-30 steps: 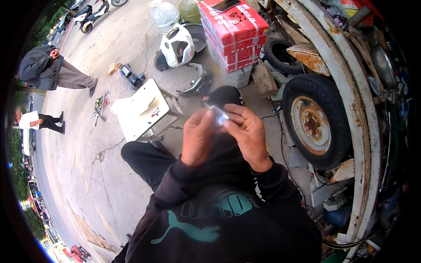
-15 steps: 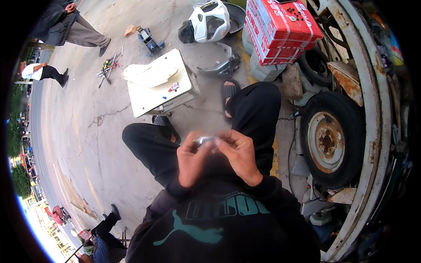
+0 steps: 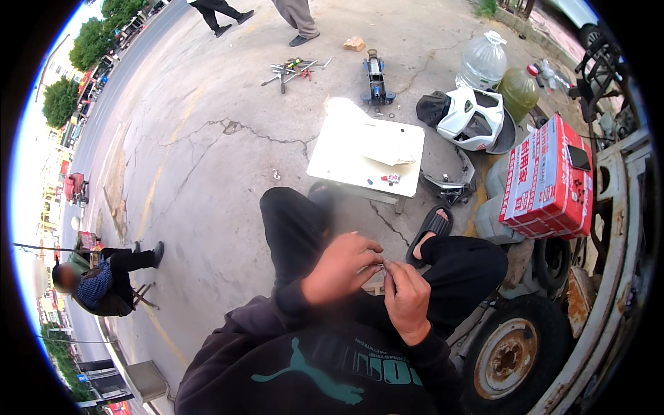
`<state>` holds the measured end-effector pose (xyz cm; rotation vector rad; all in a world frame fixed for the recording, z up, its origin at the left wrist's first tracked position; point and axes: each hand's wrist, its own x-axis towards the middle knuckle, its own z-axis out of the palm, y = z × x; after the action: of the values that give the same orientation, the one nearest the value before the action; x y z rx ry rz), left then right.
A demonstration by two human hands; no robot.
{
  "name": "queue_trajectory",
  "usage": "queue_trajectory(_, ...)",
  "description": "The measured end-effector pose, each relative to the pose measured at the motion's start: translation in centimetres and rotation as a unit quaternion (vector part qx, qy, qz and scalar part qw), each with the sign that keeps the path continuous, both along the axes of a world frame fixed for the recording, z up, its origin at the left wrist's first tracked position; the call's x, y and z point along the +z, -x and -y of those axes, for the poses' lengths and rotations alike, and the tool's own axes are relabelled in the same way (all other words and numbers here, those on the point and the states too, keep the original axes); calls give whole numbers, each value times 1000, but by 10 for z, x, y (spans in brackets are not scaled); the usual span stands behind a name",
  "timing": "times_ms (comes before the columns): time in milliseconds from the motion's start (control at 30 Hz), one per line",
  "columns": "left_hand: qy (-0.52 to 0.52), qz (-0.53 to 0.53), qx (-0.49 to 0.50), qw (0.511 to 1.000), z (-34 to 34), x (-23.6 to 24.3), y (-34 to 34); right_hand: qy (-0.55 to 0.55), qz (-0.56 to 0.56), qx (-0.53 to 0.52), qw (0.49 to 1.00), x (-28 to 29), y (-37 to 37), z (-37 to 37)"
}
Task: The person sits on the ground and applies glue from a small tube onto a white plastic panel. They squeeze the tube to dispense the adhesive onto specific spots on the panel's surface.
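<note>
Here's the left hand (image 3: 342,268) meeting the right hand (image 3: 408,299), pinching a tiny item (image 3: 380,268), too small to identify! Ahead, the worktop (image 3: 339,170) carries a white panel (image 3: 384,149); off right, a phone (image 3: 578,158) lies on the red box (image 3: 529,185).

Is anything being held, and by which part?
A small object appears pinched between the fingertips of the left hand and right hand; which part cannot be told.
</note>
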<state>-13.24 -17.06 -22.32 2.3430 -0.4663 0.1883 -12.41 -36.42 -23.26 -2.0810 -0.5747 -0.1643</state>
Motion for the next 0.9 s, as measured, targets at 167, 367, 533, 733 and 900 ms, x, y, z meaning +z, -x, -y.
queue_trajectory(167,-20,17,-13,1000,-3,-5,4,-7,-48,15,999,-1,-5,-4)
queue_trajectory(367,8,-93,-38,995,-11,-13,3,63,-80,72,992,-13,-18,0)
queue_trajectory(533,77,-188,-56,977,-30,-38,-9,21,-239,92,967,-22,-35,0)
queue_trajectory(733,-22,-51,-55,997,-15,-34,-20,182,-92,55,978,-31,-38,-6)
queue_trajectory(900,152,-254,-62,953,-25,-35,-30,-64,-391,143,907,-25,-57,11)
